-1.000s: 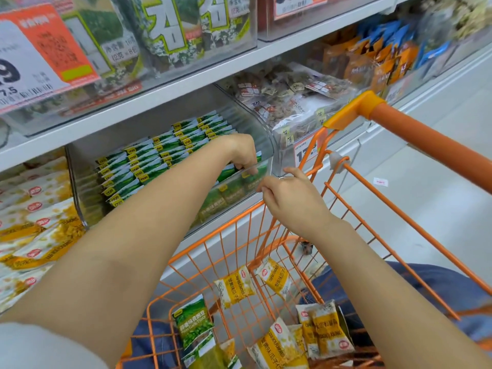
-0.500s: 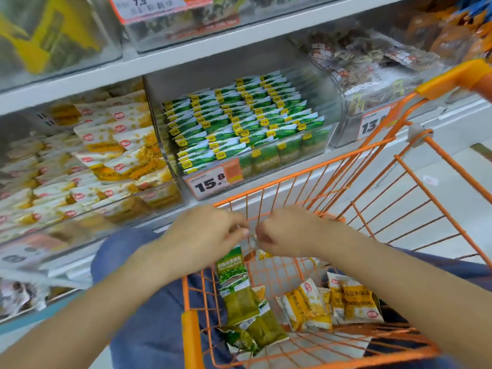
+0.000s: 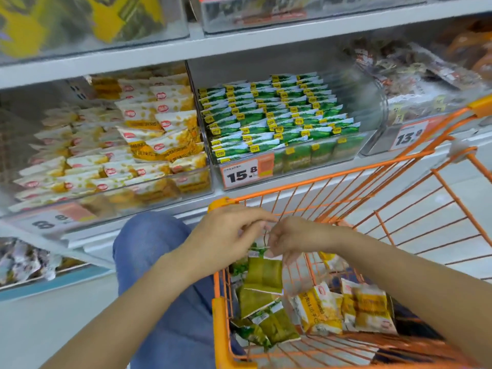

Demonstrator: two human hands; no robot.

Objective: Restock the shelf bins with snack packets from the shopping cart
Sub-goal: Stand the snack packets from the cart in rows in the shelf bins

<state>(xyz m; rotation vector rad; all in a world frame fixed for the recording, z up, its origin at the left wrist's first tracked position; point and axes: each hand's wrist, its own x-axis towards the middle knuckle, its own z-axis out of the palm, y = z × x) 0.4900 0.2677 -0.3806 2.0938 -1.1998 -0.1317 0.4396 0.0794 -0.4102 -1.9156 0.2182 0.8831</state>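
the green snack packets (image 3: 262, 286) lie in a loose heap at the near left of the orange shopping cart (image 3: 346, 182), and the yellow snack packets (image 3: 343, 307) lie just beside them to the right on the cart's wire floor. my left hand (image 3: 226, 235) and my right hand (image 3: 292, 239) hang together over the green heap, fingertips close, almost meeting. the fingers of both are bent inward; there may be something small and thin between them, but the blur keeps me from telling whether either hand holds anything.

past the cart's far rim, the clear shelf bin (image 3: 282, 123) with the 15.8 price tag (image 3: 246, 170) is packed with rows of green packets standing on edge. the bin to its left (image 3: 111, 145) is piled with yellow and white packets. to the right sits another bin (image 3: 415, 83) of dark mixed packets with a tag starting 13. my knee in blue denim (image 3: 149, 251) shows left of the cart, over the pale floor (image 3: 53, 315).
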